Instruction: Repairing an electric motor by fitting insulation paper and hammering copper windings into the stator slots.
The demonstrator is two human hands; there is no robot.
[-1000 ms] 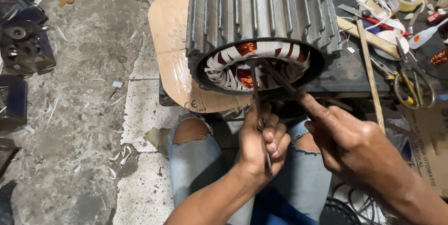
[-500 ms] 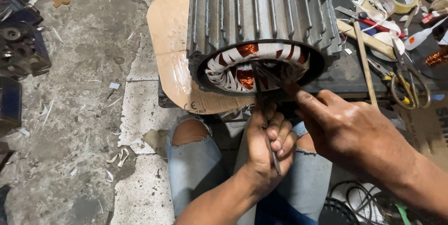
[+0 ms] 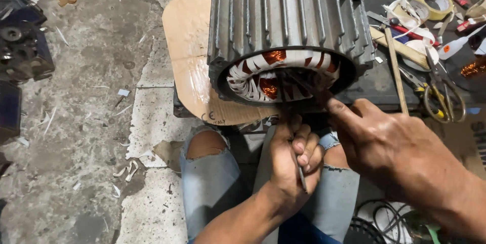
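Gripping a thin rod (image 3: 299, 173), left hand (image 3: 294, 159) unmoved, right hand (image 3: 390, 150) pinching nearer stator windings (image 3: 268, 79)

Left hand (image 3: 293, 158) curled in a fist, palm up; right hand (image 3: 390, 148) reaches forward, index finger extended.

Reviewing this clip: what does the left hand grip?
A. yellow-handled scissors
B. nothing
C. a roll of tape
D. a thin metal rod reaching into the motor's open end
D: the left hand is closed around a thin metal rod that runs up into the windings of the finned motor housing; the scissors lie untouched on the bench.
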